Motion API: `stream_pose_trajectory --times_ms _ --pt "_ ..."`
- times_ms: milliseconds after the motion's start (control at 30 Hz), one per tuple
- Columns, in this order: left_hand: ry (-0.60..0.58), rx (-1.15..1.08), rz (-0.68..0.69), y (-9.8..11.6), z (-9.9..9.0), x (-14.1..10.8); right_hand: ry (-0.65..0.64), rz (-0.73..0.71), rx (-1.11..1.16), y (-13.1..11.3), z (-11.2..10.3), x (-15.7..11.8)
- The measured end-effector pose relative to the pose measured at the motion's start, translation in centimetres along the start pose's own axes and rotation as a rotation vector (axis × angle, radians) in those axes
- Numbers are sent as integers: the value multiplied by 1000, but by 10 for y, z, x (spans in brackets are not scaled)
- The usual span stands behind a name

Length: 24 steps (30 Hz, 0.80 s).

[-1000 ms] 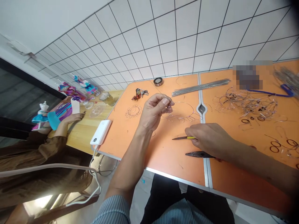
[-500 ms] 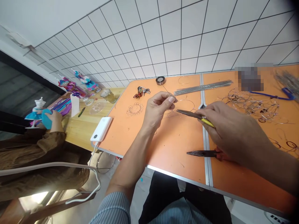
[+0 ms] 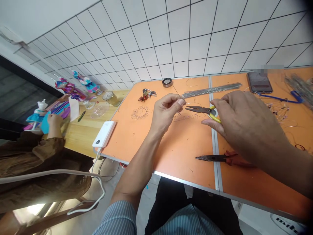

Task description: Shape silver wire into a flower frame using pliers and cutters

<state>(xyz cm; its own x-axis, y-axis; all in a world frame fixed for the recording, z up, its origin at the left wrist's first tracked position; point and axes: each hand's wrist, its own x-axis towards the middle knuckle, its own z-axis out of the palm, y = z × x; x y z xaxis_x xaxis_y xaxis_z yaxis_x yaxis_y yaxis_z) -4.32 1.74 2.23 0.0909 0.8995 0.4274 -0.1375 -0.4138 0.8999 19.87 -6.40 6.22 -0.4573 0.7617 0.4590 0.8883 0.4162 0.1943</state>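
My left hand [image 3: 167, 111] is closed in a pinch on a thin wire [image 3: 176, 89] above the orange table. The wire's straight end sticks up from the fingertips, and looped parts show below and to the right. In my right hand [image 3: 251, 124] is a pair of needle-nose pliers with yellow handles [image 3: 199, 109]. Their jaws are slightly parted, with the tips close to my left fingertips; whether they touch the wire I cannot tell. Below, red-handled pliers [image 3: 217, 158] lie on the table, partly under my right forearm. A wire flower ring [image 3: 140, 113] lies to the left.
At the back are a tape roll [image 3: 167, 82], a bundle of straight wires [image 3: 215, 88], a phone [image 3: 259, 82] and keys [image 3: 147, 94]. Tangled wire pieces [image 3: 278, 112] lie right. A white power bank [image 3: 104, 134] sits at the left edge. Another person's hand [image 3: 55, 123] holds something blue.
The yellow-handled pliers have turned and their jaws have parted. My right hand has loosened, its thumb now extended. My left hand keeps its pinch on the wire. The view has shifted slightly.
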Motion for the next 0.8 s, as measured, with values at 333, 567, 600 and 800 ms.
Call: stream_pose_trajectory --times_ms 333,567,600,800 --pt "-6 21 22 -1 -1 -1 38 40 38 -1 -9 8" --pt "-17 53 19 2 0 -3 18 31 89 -3 -13 12" --pt "-20 56 19 2 1 -3 5 36 88 -3 -14 12" --pt "-42 93 52 4 0 -1 -39 0 60 -1 -18 14"
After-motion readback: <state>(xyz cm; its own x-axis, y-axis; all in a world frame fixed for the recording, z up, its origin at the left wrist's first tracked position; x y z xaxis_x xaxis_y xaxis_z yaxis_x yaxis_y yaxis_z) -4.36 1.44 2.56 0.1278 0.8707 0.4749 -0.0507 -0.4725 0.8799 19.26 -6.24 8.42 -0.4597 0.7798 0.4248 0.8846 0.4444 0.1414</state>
